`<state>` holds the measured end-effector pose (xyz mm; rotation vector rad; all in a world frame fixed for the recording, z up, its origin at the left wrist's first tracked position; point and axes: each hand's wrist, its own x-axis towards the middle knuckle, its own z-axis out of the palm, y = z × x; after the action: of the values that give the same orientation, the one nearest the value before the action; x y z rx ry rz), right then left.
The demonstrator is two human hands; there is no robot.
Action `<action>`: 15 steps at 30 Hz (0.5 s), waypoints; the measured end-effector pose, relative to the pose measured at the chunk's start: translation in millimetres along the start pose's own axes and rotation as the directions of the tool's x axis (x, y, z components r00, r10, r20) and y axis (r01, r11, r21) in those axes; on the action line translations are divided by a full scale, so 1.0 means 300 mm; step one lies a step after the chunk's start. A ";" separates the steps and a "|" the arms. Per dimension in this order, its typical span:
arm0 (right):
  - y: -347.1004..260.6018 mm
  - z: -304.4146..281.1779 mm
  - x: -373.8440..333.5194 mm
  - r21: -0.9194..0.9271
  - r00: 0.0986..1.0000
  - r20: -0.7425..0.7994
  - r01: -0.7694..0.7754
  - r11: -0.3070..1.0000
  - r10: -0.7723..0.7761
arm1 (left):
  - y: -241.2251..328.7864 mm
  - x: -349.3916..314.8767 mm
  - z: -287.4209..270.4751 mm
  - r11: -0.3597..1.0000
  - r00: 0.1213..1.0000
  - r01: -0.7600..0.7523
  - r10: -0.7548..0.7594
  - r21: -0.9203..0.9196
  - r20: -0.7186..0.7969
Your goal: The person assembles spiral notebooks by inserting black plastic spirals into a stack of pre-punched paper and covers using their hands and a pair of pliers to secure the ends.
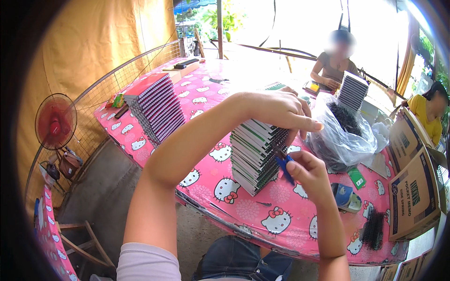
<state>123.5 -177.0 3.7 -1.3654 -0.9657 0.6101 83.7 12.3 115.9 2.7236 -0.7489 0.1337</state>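
Note:
A tall stack of spiral notebooks [253, 157] stands in front of me, its page edges toward me and its black coils on the right. My left hand [283, 110] reaches over the top of the stack, with fingers bent down over the coil side and the thumb pointing right. Blue-handled pliers [284, 166] are in my right hand [307, 168], closed round the handles. Their dark jaws point up at the coil edge, close below my left fingers. Whether the jaws touch a coil cannot be made out.
Another notebook stack [154, 105] stands left on the pink patterned table [211, 159]. Right are a plastic bag [323, 136] of black coils, a loose coil bundle [373, 229], a blue object [346, 196] and cardboard boxes [415, 196]. A person [335, 65] sits across; another [429, 112] is far right.

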 end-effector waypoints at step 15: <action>0.021 -0.058 0.017 0.309 0.950 0.244 -0.267 0.913 0.195 | -0.002 0.011 -0.005 0.993 0.995 -0.061 0.052 0.101 0.089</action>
<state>142.0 -180.9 -0.3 -1.1271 -0.8200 1.0689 86.7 11.7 117.7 2.8229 -0.8662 0.0700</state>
